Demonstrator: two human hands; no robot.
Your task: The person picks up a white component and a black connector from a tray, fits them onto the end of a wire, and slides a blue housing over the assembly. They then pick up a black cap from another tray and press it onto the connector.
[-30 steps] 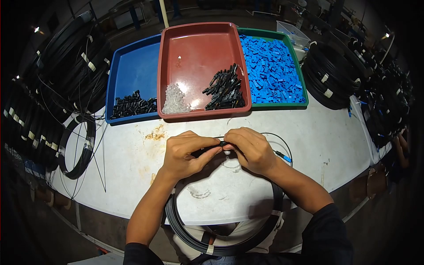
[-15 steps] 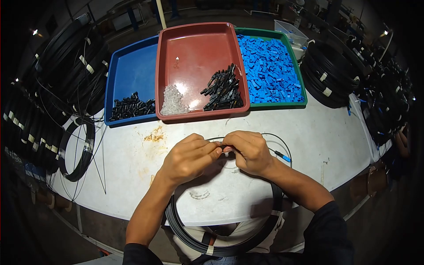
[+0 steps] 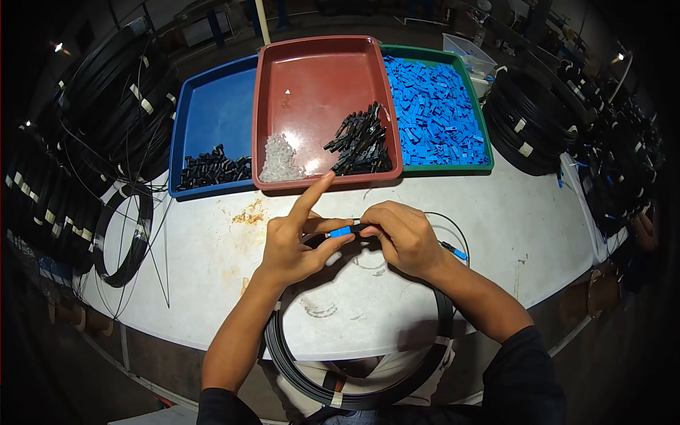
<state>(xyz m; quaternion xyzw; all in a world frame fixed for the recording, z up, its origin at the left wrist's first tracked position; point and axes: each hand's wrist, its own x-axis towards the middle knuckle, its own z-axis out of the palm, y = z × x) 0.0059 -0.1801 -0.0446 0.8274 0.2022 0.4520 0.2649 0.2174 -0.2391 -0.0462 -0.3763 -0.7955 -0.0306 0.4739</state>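
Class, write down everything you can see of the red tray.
The red tray is shallow, rectangular, glossy and plastic-looking, with rounded corners and a raised rim. It sits open side up between the blue tray and the green tray. Small whitish pieces lie in its near left corner, slim black parts in its near right. A fingertip of the left hand overlaps the near rim; touch unclear.

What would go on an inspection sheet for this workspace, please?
Surface: white table, brown stain, dark scuffs.
Job's things: small blue piece at the end of a slim black part; blue-tipped connector farther right.
Clutter: stubby black bits, whitish bits, long black bits and blue bits, all in trays.
Hands: left hand pinches the small blue piece, one finger raised; right hand grips the slim black part.
Cables: big black coil reaches past the table's near edge.
Surroundings: stacked coils right, more left; lamps lit.
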